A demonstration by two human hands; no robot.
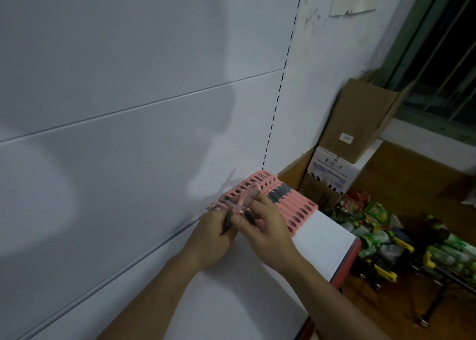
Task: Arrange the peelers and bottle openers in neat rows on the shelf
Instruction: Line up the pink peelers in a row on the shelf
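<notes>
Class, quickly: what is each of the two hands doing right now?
Left hand: grips a grey-handled peeler.
Right hand: pinches a pink peeler.

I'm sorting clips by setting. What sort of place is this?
Probably a small shop or its stockroom: a white display shelf with a slotted upright, pink peelers lined up on it, cardboard boxes stacked beside it, and trolleys of packaged goods on the floor.

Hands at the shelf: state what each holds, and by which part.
Left hand grips a pink plastic peeler by its dark grey handle; right hand pinches a second pink peeler by its grey handle. Their heads cross.
</notes>
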